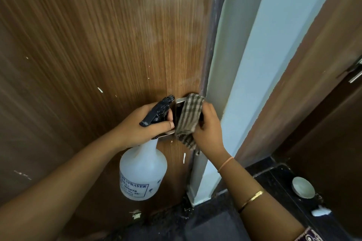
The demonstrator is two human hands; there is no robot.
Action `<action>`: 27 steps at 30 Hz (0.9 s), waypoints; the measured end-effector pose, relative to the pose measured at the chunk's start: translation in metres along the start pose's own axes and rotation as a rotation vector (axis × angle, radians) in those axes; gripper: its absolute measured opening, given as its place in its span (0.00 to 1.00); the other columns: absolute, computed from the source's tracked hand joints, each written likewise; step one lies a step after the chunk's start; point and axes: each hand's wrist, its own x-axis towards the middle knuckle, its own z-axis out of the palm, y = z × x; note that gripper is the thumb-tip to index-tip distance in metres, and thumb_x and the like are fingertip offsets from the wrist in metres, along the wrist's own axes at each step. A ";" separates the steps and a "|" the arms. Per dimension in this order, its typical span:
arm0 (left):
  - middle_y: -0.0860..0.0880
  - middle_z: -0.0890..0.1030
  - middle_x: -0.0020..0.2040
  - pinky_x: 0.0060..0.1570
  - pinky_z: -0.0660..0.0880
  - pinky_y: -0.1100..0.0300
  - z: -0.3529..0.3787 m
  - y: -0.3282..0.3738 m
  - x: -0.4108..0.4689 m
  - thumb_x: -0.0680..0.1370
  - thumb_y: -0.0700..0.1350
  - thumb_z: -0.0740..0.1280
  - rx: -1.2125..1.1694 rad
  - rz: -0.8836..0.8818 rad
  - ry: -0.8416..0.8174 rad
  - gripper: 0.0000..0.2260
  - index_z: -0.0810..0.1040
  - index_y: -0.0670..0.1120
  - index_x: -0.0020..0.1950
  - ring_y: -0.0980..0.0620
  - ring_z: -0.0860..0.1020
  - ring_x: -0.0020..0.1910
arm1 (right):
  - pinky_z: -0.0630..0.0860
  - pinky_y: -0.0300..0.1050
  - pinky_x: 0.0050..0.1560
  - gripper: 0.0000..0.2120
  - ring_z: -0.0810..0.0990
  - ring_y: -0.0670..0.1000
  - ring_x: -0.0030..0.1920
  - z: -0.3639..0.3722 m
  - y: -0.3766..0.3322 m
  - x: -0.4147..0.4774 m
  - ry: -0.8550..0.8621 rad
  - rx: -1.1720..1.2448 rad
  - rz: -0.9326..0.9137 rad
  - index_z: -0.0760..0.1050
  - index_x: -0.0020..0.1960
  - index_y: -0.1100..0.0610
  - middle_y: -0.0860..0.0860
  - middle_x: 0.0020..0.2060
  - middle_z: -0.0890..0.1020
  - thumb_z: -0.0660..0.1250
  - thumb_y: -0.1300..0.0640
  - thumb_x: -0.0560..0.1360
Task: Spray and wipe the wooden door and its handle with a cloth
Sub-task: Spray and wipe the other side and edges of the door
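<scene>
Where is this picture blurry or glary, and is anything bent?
Head view: the brown wood-grain door smears into streaks toward the left edge; a pale sheen lies on its upper right; its dark edge bows, likely wide-angle distortion; the translucent white spray bottle and checked brown cloth look sharp.

Dark, speckled stone floor (293, 207) along the bottom of view, running up to the foot of the wooden door (98, 45). Carries a small white round dish (303, 187) at the right, with a crumpled white lump (321, 211) near it. Also holds a whitish scrap (136, 215) amid dusty grit close against the door's base.
</scene>
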 end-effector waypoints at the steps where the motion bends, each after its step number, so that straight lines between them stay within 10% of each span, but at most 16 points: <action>1: 0.46 0.81 0.43 0.54 0.76 0.46 0.001 0.001 0.001 0.66 0.55 0.69 0.004 -0.001 -0.011 0.16 0.77 0.44 0.46 0.45 0.80 0.49 | 0.75 0.45 0.58 0.17 0.76 0.44 0.56 -0.002 0.001 -0.001 -0.001 0.097 0.026 0.74 0.61 0.53 0.50 0.56 0.77 0.65 0.61 0.72; 8: 0.39 0.81 0.43 0.55 0.76 0.44 0.011 0.013 0.005 0.69 0.48 0.67 0.047 -0.063 -0.092 0.14 0.76 0.39 0.46 0.41 0.80 0.47 | 0.77 0.36 0.46 0.13 0.80 0.39 0.43 -0.006 0.018 -0.010 -0.120 0.368 0.353 0.77 0.54 0.51 0.49 0.45 0.82 0.64 0.66 0.75; 16: 0.45 0.83 0.39 0.56 0.78 0.43 0.021 0.018 0.007 0.77 0.42 0.66 0.054 -0.153 -0.026 0.05 0.79 0.43 0.42 0.44 0.82 0.46 | 0.78 0.46 0.55 0.15 0.80 0.51 0.52 -0.021 0.003 0.009 -0.128 0.475 0.186 0.78 0.56 0.59 0.56 0.50 0.82 0.66 0.56 0.71; 21: 0.44 0.84 0.40 0.57 0.77 0.45 0.028 0.023 0.008 0.76 0.39 0.66 0.104 -0.202 -0.034 0.05 0.79 0.38 0.44 0.45 0.82 0.46 | 0.78 0.39 0.47 0.17 0.81 0.41 0.44 -0.006 0.031 -0.028 -0.152 0.507 0.405 0.78 0.50 0.51 0.49 0.44 0.83 0.60 0.71 0.77; 27: 0.47 0.82 0.37 0.56 0.78 0.46 0.033 0.021 0.001 0.76 0.39 0.66 0.118 -0.192 0.059 0.03 0.78 0.42 0.42 0.49 0.82 0.43 | 0.75 0.44 0.58 0.07 0.78 0.49 0.53 -0.014 0.014 -0.001 -0.106 0.387 0.119 0.81 0.46 0.54 0.49 0.48 0.79 0.66 0.64 0.73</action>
